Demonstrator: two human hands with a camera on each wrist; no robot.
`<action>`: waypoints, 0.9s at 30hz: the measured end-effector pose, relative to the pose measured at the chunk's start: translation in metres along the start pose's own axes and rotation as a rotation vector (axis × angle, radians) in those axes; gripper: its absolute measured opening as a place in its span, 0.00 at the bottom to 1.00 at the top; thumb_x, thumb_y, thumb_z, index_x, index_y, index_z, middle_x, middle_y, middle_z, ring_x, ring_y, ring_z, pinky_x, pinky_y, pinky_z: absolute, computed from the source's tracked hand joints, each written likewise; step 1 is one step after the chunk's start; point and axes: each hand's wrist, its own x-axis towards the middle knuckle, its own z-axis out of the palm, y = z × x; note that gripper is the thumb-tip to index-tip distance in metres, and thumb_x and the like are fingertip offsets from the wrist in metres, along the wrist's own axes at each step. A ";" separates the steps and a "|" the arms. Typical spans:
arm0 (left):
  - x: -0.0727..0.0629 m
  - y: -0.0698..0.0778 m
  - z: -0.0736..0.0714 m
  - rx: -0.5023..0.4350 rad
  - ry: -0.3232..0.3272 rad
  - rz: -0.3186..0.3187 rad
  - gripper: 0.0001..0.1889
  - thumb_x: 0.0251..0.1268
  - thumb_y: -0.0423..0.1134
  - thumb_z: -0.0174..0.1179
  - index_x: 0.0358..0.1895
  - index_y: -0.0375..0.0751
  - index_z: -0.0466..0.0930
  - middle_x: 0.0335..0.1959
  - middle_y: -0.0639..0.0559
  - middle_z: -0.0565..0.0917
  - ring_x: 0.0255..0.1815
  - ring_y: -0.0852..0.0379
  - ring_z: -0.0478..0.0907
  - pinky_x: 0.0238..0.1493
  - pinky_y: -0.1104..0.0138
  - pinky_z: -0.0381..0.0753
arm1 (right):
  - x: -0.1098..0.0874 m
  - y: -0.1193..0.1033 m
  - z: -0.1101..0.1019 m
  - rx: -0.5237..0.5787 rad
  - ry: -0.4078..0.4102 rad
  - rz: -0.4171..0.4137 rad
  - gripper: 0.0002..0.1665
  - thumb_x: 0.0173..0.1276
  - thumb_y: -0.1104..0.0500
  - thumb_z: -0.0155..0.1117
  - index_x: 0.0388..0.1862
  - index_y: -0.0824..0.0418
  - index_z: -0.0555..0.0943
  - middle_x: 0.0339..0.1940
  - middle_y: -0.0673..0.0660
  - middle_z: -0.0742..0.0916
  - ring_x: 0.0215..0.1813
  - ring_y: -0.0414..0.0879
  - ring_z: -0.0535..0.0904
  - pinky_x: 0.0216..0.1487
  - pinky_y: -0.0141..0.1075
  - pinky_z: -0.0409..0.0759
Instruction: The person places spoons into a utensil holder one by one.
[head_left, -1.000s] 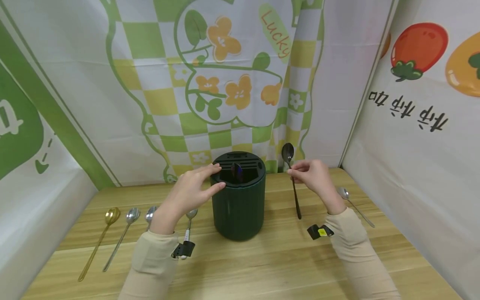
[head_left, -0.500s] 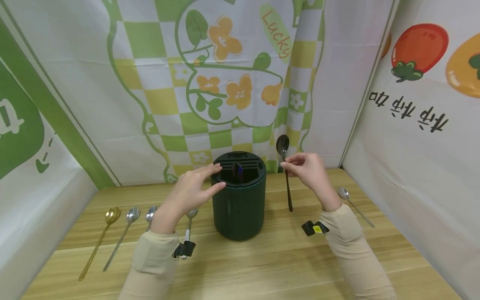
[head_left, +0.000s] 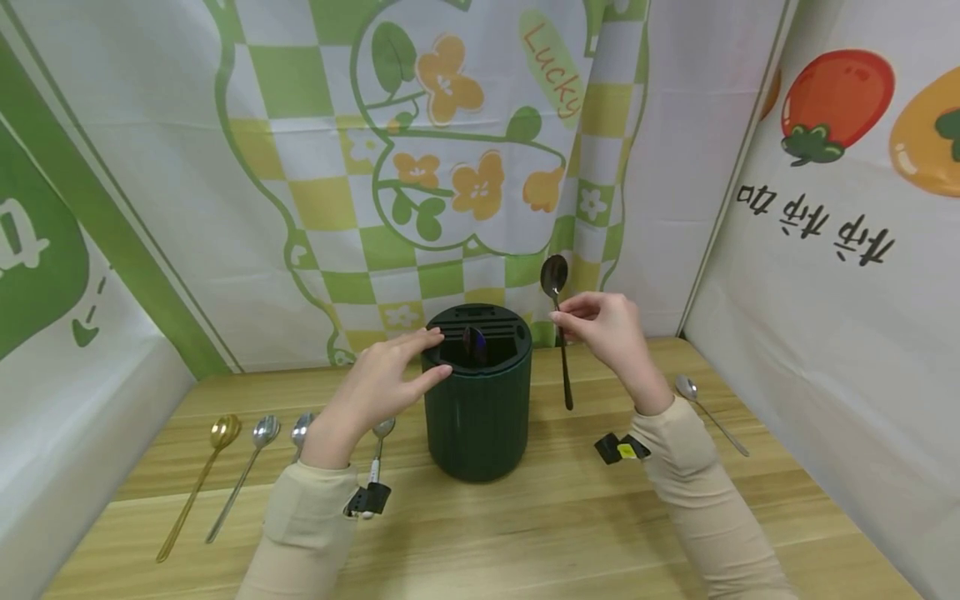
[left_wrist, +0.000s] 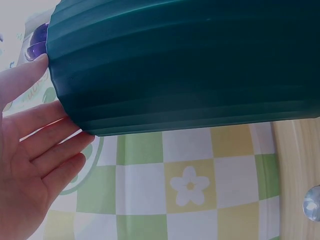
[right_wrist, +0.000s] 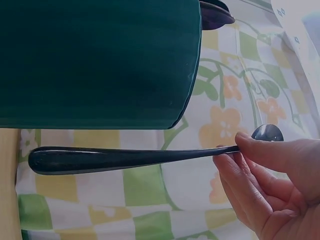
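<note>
A dark green ribbed utensil holder (head_left: 477, 425) with a slotted black top stands on the wooden table. The bowl of a dark purplish spoon (head_left: 474, 343) shows in its large opening. My left hand (head_left: 378, 383) rests with straight fingertips at the left side of the holder's rim. Beside the holder on the right, my right hand (head_left: 606, 329) pinches a black spoon (right_wrist: 125, 159) by its neck between thumb and fingers. That spoon is held upright, bowl up, its handle end hanging down at the right of the holder.
On the left of the table (head_left: 510, 550) lie a gold spoon (head_left: 197, 483), a silver spoon (head_left: 243, 475), and two more silver ones partly behind the left arm. Another silver spoon (head_left: 712, 412) lies at the right. A patterned curtain (head_left: 450, 283) hangs close behind the holder.
My right hand has moved left and upward, bringing the black spoon closer to the holder. My left hand has stayed at the rim.
</note>
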 end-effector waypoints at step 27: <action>-0.001 0.001 0.000 -0.001 0.003 -0.006 0.30 0.66 0.60 0.52 0.66 0.47 0.70 0.68 0.51 0.71 0.66 0.47 0.69 0.64 0.51 0.70 | 0.013 -0.039 0.004 0.046 0.059 -0.155 0.13 0.62 0.52 0.68 0.38 0.61 0.85 0.33 0.57 0.89 0.31 0.44 0.86 0.33 0.32 0.85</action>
